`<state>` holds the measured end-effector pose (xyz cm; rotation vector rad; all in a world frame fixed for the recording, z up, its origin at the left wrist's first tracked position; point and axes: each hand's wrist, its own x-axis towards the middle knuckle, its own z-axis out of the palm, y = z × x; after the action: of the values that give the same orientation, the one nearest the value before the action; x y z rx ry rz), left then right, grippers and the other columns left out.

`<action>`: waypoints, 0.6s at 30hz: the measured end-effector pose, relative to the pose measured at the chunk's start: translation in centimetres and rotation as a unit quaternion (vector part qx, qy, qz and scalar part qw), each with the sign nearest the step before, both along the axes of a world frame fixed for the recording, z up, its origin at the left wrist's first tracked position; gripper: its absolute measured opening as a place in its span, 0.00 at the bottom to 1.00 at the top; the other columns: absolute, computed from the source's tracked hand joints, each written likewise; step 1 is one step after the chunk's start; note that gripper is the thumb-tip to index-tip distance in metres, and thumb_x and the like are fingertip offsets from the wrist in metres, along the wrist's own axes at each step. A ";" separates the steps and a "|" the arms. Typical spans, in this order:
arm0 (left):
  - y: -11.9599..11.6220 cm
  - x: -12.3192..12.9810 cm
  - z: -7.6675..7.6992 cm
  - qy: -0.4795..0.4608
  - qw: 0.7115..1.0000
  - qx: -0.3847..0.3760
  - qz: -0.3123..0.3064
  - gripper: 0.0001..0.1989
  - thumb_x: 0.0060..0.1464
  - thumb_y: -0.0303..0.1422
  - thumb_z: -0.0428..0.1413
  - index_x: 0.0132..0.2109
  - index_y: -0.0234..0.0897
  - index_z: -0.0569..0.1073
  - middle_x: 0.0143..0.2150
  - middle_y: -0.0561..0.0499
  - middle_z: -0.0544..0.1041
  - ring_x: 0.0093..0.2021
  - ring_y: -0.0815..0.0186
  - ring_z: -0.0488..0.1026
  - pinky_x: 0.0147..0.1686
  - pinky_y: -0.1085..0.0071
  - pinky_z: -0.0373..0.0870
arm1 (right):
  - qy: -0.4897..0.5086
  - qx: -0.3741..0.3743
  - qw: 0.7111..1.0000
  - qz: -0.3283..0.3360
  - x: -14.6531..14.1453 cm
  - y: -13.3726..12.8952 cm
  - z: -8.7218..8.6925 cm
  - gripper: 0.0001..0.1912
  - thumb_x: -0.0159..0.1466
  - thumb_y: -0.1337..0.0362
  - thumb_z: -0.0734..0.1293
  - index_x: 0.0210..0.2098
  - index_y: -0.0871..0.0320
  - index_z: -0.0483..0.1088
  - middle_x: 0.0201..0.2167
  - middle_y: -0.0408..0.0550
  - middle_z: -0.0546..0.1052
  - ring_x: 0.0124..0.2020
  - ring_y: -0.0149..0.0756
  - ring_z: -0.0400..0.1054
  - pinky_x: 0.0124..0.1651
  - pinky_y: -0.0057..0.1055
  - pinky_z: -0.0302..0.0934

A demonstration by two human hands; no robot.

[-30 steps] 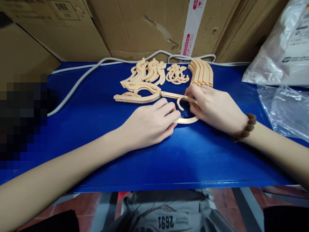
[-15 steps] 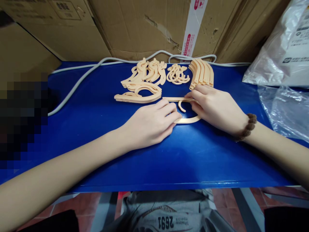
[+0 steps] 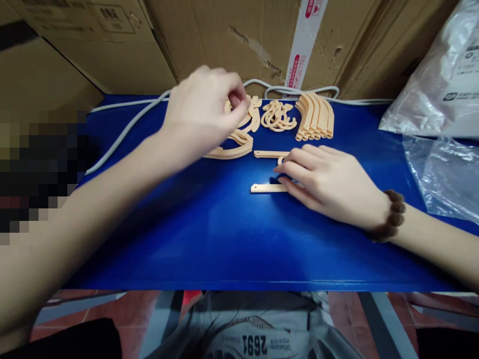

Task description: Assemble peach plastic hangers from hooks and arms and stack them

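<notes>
My right hand [image 3: 322, 182] lies over a beige plastic folding hanger, its fingers closed around the middle where a small curved hook shows in part. One straight hanger arm [image 3: 270, 154] and another below it [image 3: 267, 188] stick out to the left from under the fingers. My left hand [image 3: 209, 102] is lifted above the pile of beige hanger pieces [image 3: 254, 112] at the back left, thumb and fingertips curled together. Whatever those fingertips may hold is hidden. Below that hand, stacked hangers [image 3: 235, 150] are partly covered by it.
Loose hooks [image 3: 277, 117] and a row of curved hanger arms [image 3: 315, 117] sit at the back of the blue table [image 3: 224, 239]. Behind run a grey cable [image 3: 130, 130] and cardboard boxes [image 3: 232, 45]. Plastic bags [image 3: 430, 94] rest at the right.
My left hand has let go of the hanger and risen back and left over the pile. My right hand stays at the hanger, slightly nearer me, and both arm ends now show.
</notes>
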<state>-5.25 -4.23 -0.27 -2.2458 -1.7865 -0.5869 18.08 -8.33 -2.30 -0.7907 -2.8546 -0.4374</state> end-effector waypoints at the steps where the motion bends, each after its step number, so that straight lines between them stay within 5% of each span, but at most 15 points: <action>1: 1.4 -0.3 0.1 0.011 0.999 -0.017 0.029 0.14 0.65 0.40 0.49 0.44 0.41 0.76 0.39 0.54 0.74 0.38 0.66 0.61 0.32 0.67 0.58 | 0.011 0.005 1.000 0.018 0.0 -0.1 -0.4 0.16 0.72 0.62 0.57 0.42 0.61 0.74 0.40 0.53 0.77 0.39 0.40 0.67 0.39 0.35 0.54; 6: 6.8 -1.3 -0.7 0.095 0.993 -0.044 0.047 0.20 0.68 0.42 0.41 0.48 0.41 0.76 0.39 0.52 0.66 0.41 0.66 0.51 0.32 0.67 0.56 | 0.056 0.018 0.995 0.078 0.2 0.0 -1.9 0.14 0.72 0.65 0.58 0.39 0.62 0.74 0.38 0.51 0.77 0.40 0.40 0.68 0.40 0.33 0.56; 11: 8.2 -1.6 -0.7 0.136 0.989 -0.064 -0.011 0.21 0.67 0.45 0.42 0.47 0.39 0.74 0.36 0.52 0.59 0.40 0.66 0.45 0.34 0.69 0.57 | 0.077 0.021 0.993 0.087 0.2 0.2 -1.9 0.13 0.71 0.65 0.59 0.38 0.61 0.74 0.36 0.50 0.76 0.38 0.38 0.66 0.39 0.33 0.56; 18: 10.6 -1.2 -1.3 0.155 0.985 -0.070 0.041 0.17 0.62 0.45 0.48 0.41 0.41 0.77 0.25 0.53 0.59 0.36 0.64 0.45 0.28 0.67 0.53 | 0.080 0.003 0.993 0.087 0.2 0.1 -2.1 0.14 0.72 0.66 0.58 0.37 0.61 0.74 0.37 0.51 0.76 0.36 0.37 0.65 0.39 0.33 0.58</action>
<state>-6.49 6.40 -1.59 -2.1920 -1.7953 -0.0887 18.29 -8.24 -4.41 -0.5432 -2.7406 -0.3440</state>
